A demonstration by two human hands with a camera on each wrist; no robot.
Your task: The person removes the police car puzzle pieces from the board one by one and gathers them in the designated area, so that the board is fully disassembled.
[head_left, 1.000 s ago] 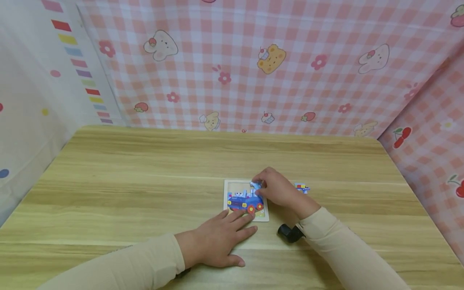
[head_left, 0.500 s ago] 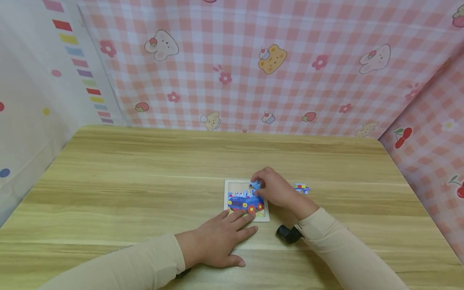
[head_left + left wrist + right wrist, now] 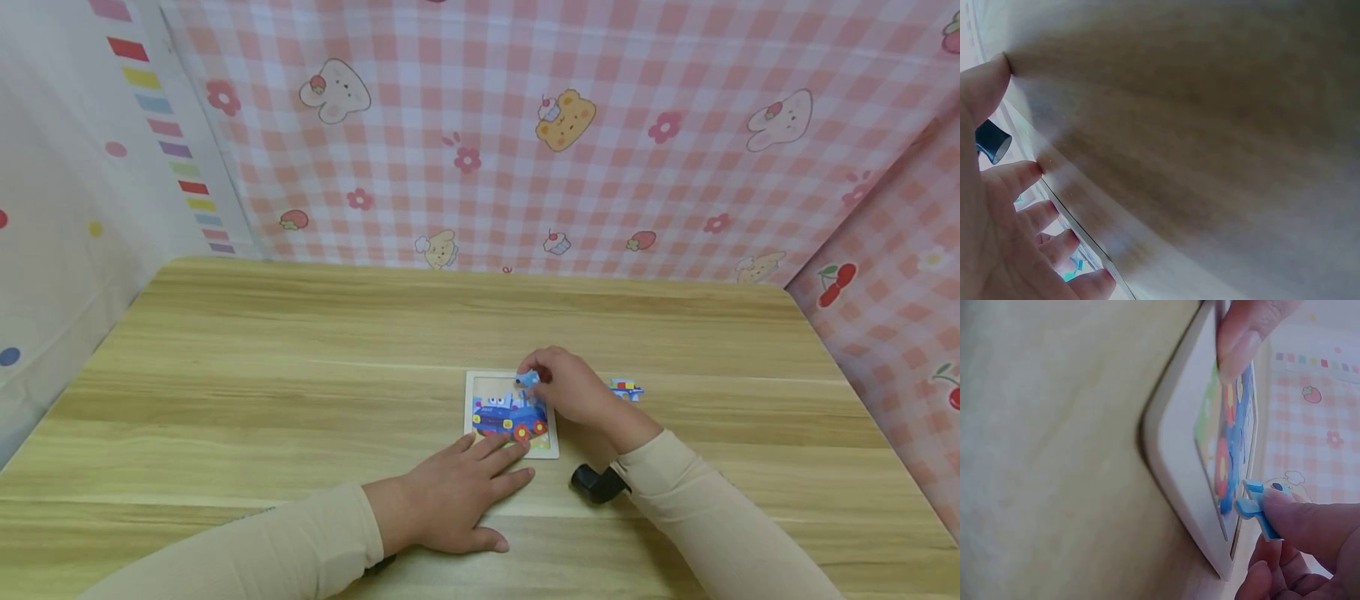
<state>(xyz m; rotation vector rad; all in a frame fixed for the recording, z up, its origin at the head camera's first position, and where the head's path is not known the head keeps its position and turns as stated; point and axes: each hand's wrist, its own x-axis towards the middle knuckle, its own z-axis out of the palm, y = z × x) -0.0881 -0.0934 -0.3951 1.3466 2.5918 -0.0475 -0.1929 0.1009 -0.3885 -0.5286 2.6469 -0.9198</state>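
A small white-framed puzzle board (image 3: 471,392) with a blue train picture lies on the wooden table (image 3: 300,350). My right hand (image 3: 573,390) pinches a light blue puzzle piece (image 3: 527,380) over the board's upper right part; the right wrist view shows the piece (image 3: 1259,507) held between fingertips just above the board (image 3: 1179,462). My left hand (image 3: 457,492) lies flat on the table, its fingertips (image 3: 491,446) resting on the board's near edge. In the left wrist view the left hand's fingers (image 3: 1019,206) are spread on the wood.
A loose puzzle piece (image 3: 625,389) in blue, red and white lies on the table right of the board. A black wrist-camera mount (image 3: 596,483) sits under my right forearm. Pink checked cloth (image 3: 562,142) walls the back and right; a pale curtain (image 3: 67,208) hangs left.
The right hand has shifted the blue piece slightly over the board's top right area. The left hand stays where it was.
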